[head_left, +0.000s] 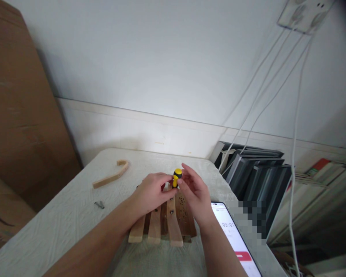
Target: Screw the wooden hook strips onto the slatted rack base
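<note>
- Pinching the upright yellow-and-black screwdriver (177,174): narrow grip, right hand (196,197).
- Left hand (151,193) beside its lower end; cannot tell what that grip holds.
- Beneath: three pale wooden pieces (154,231) over a brown board (188,221).
- Outward, on the counter (66,227): wooden hook (111,178), small metal pieces (99,205), phone (229,234).

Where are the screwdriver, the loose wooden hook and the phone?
Screwdriver (177,178): head view, on its yellow-and-black handle.
Loose wooden hook (111,179): head view, on its long arm.
Phone (233,240): head view, on its lit screen.
</note>
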Demonstrator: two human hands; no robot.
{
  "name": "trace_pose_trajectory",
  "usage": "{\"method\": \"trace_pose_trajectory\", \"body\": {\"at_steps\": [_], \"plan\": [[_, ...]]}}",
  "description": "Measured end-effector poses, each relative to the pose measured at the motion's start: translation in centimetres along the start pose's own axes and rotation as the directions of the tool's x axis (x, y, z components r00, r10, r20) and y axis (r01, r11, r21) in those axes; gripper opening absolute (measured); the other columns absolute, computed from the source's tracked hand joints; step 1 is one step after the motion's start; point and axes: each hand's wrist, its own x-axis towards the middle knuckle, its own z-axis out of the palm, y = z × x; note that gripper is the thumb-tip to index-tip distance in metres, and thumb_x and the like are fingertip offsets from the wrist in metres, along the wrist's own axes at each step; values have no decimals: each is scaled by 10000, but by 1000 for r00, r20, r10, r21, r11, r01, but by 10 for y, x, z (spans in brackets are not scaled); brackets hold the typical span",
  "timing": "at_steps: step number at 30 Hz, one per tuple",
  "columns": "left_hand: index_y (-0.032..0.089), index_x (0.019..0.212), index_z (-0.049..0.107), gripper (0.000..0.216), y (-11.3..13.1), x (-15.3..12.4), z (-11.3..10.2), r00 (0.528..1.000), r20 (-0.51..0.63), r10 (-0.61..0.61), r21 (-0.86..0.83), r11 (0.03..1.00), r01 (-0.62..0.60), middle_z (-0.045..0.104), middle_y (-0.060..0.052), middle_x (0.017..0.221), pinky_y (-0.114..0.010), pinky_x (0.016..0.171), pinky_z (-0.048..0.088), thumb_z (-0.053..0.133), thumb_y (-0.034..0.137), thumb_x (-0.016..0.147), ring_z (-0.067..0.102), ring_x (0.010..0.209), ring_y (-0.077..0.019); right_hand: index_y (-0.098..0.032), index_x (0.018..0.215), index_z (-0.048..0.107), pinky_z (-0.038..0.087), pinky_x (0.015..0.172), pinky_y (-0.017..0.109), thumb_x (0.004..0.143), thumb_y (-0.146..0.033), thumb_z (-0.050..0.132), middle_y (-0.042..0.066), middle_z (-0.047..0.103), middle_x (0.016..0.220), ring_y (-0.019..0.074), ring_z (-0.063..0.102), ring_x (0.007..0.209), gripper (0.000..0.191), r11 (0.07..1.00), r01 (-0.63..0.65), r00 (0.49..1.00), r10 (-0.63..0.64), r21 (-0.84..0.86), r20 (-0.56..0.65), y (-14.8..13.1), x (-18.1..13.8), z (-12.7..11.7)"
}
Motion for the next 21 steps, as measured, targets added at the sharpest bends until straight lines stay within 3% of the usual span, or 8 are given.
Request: {"method": "trace_pose_trajectory", "body": {"at_steps": [9,13,17,21], "plan": [[158,669,599,165,-1,0,3,1000,6,-3,13,1000,3,515,43,582,-227,541,299,625,241,810,434,538,-96,-305,1039,593,497,725,283,808,-195,676,-9,617,936,137,591,819,269,997,44,997,-40,67,-61,-2,2,4],[158,720,638,119,1,0,2,999,-2,-33,16,999,33,492,48,561,-223,537,299,620,241,803,426,527,-95,-305,1058,599,508,770,301,821,-191,660,6,624,1003,150,604,880,270,996,58,998,-56,69,-33,-6,1,2],[155,687,618,133,1,0,1,1000,22,19,10,1000,-19,488,49,565,-217,531,295,598,211,806,420,524,-87,-295,1053,614,507,813,322,860,-195,613,18,628,996,157,605,906,217,997,63,998,-63,49,-7,-6,-1,0],[157,684,604,125,0,-1,3,1000,7,16,19,1000,-16,509,44,579,-217,532,293,621,224,788,428,535,-93,-333,1162,570,513,780,313,858,-185,612,13,606,995,152,594,891,340,996,86,996,-85,23,-23,-3,0,0]]}}
